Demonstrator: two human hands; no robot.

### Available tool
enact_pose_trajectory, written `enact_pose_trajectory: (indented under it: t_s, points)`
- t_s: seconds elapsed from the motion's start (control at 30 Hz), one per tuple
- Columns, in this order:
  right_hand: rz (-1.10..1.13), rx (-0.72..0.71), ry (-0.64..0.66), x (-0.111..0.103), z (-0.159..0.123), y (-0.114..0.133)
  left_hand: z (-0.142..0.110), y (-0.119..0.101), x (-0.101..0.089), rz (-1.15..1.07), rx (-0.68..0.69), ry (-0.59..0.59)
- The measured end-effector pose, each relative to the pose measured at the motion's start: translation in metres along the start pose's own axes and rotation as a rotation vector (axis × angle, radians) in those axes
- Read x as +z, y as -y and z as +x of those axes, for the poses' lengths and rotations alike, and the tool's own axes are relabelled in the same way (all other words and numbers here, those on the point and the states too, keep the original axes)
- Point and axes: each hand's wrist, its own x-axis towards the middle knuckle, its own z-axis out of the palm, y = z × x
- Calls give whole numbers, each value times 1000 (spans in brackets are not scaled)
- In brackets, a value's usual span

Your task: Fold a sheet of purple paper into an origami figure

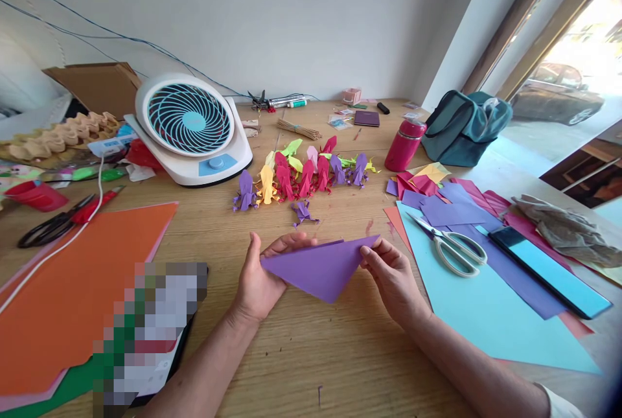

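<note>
Purple paper [318, 269] seemed mid-fold, calling for even edges. Left hand [262, 283] supported it, open; right hand [396, 278] pinched one corner.

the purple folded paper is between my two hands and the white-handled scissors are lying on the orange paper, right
Not quite: the head view shows the white-handled scissors on the light blue paper. The purple folded paper is indeed between your two hands.

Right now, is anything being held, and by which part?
Yes, the purple folded paper: the right hand pinches its right corner, while the left hand supports its left end.
</note>
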Motion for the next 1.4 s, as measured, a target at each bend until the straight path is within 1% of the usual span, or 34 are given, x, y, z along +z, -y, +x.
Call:
enact_pose_trajectory:
  t_s: [0.1, 0.23, 0.33, 0.47, 0.53, 0.6, 0.7, 0.77, 0.87, 0.93, 1.0, 1.07, 1.13, 1.23, 1.3, 1.4]
  points:
    - [25, 15, -15, -3, 1, 4, -1, -1, -1, 0, -44, 44]
    - [42, 34, -40, -6, 3, 7, -1, 0, -1, 13, -115, 166]
    - [8, 31, -39, -8, 4, 7, -2, 4, 1, 92, -145, 229]
    - [-106, 6, 22, -8, 3, 3, -6, 12, 5, 422, -125, 231]
    - [-156, -22, 42, -7, 2, 1, -7, 16, 8, 582, -133, 233]
    - [-184, -48, 56, -5, 0, 0, -8, 21, 10, 721, -113, 235]
    - [-192, -55, 86, -2, -2, 3, -7, 25, 12, 876, -57, 188]
    - [-179, -42, 130, 1, -3, 7, -6, 25, 13, 886, -13, 121]
    - [-122, 9, 252, 6, -3, 10, -4, 22, 15, 809, 28, 36]
    - [-87, 54, 322, 7, -2, 7, -3, 19, 16, 758, 38, -22]
    - [-94, 74, 347, 6, -1, 1, -3, 18, 16, 717, 41, -80]
    - [-129, 61, 362, 5, -1, -3, -4, 19, 15, 671, 42, -116]
    - [-162, 58, 394, 4, -1, -5, -5, 20, 15, 635, 42, -123]
    - [-224, 81, 407, 3, -3, -6, -5, 20, 14, 646, 37, -94]
    - [-261, 93, 384, 2, -3, -7, -5, 19, 13, 687, 33, -71]
    - [-260, 103, 329, 2, -3, -10, -4, 19, 12, 762, 53, -39]
